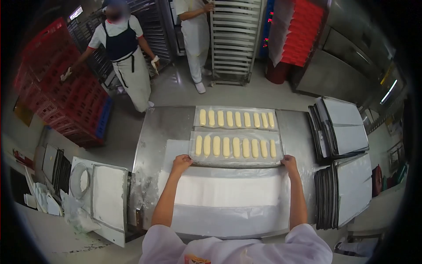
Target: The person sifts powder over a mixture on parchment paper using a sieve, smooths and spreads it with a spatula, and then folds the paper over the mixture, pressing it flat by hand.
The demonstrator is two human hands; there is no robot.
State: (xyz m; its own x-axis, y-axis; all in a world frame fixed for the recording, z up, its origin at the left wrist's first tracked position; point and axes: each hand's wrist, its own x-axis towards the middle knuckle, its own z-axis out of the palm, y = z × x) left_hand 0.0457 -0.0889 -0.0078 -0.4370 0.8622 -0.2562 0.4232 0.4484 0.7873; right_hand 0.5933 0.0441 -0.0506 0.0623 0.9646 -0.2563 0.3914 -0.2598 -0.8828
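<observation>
White strip (226,191) on steel table (296,132), just before dough tray (235,163); left hand (181,163) and right hand (289,163) grasp dough tray's near corners. Second tray (237,109) just beyond dough tray, slatted rack (234,44) well beyond.

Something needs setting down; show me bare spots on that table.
Bare steel table shows left of the far tray, and in a narrower strip between it and the stacked trays. Crowded: the middle, with the near tray between left hand and right hand, and white sheeting.
</observation>
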